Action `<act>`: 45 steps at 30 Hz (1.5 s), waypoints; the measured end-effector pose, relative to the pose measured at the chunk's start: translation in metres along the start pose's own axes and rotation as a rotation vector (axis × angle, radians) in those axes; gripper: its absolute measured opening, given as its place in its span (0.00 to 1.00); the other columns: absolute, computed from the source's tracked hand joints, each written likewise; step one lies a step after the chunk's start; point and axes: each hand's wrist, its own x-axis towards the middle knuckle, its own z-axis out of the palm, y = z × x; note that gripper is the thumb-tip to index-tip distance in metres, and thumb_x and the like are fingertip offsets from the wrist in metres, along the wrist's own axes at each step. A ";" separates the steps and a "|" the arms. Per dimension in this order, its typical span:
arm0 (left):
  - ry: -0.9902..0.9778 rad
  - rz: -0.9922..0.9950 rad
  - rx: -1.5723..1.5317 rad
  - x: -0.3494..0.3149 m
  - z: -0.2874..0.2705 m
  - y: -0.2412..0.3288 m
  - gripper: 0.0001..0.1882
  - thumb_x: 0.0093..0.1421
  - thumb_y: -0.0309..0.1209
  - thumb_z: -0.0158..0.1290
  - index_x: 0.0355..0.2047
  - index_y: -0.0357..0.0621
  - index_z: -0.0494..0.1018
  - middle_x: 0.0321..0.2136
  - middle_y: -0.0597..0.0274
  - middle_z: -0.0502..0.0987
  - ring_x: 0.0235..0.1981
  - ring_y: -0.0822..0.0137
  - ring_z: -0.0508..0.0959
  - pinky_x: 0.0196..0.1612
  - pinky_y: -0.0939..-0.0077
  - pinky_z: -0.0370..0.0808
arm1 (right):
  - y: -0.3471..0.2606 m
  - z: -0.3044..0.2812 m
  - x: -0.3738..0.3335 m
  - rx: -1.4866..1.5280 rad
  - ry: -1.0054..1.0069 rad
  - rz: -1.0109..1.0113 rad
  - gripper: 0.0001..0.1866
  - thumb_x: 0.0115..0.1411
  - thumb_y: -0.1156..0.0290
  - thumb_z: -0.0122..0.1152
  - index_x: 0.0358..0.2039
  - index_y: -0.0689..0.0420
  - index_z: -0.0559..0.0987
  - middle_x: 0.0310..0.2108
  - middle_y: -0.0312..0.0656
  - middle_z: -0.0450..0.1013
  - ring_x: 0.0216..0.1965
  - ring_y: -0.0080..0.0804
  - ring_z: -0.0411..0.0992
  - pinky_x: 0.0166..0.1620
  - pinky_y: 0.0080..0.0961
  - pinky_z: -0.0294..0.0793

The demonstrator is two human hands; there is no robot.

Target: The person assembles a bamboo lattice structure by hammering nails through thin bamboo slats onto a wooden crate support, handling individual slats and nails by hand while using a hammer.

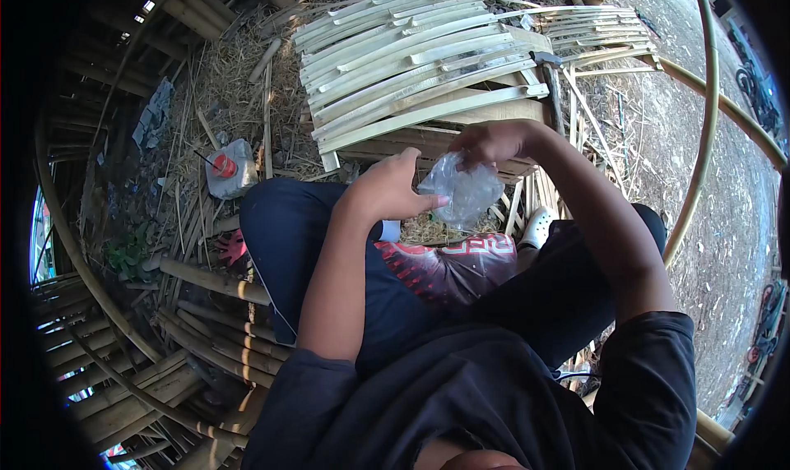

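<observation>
A crumpled clear plastic bag [462, 192] hangs between my two hands, above my lap. My left hand [388, 185] holds the bag's left side. Its thumb presses on the bag while the index finger stands away, and the other fingers are hidden. From the upper right my right hand [496, 143] reaches in, its curled fingers closed at the bag's top edge. Whether those fingertips pinch only the plastic or something inside it, I cannot tell. Just beyond the hands is a slatted panel of pale bamboo strips [411, 55]. A hammer [553, 83] lies at its right edge.
A red cup [224, 166] with a straw stands on a pale block [239, 174] to the left. Bamboo poles [216, 281] lie at lower left. A dark patterned cloth [461, 264] is between my legs. A long curved bamboo pole [709, 133] crosses the right side.
</observation>
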 end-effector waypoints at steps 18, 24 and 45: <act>0.145 -0.152 -0.972 0.023 0.011 0.031 0.24 0.63 0.22 0.44 0.61 0.34 0.69 0.50 0.50 0.77 0.50 0.60 0.80 0.42 0.61 0.85 | -0.014 0.029 -0.075 -0.353 0.893 -0.099 0.26 0.47 0.72 0.68 0.48 0.59 0.72 0.36 0.53 0.76 0.42 0.52 0.76 0.47 0.42 0.75; 0.146 -0.133 -1.342 0.026 0.018 0.025 0.26 0.64 0.29 0.46 0.63 0.33 0.62 0.49 0.50 0.75 0.52 0.51 0.78 0.50 0.47 0.80 | -0.035 0.033 -0.082 -0.493 1.053 -0.314 0.29 0.42 0.87 0.57 0.48 0.58 0.68 0.58 0.52 0.64 0.56 0.57 0.67 0.57 0.45 0.69; 0.330 0.258 -1.519 0.022 0.027 0.049 0.30 0.58 0.17 0.50 0.63 0.39 0.62 0.49 0.52 0.77 0.49 0.67 0.78 0.53 0.73 0.74 | -0.022 0.054 -0.062 -0.556 1.107 -0.131 0.11 0.50 0.65 0.72 0.34 0.53 0.86 0.38 0.54 0.74 0.36 0.50 0.78 0.41 0.41 0.79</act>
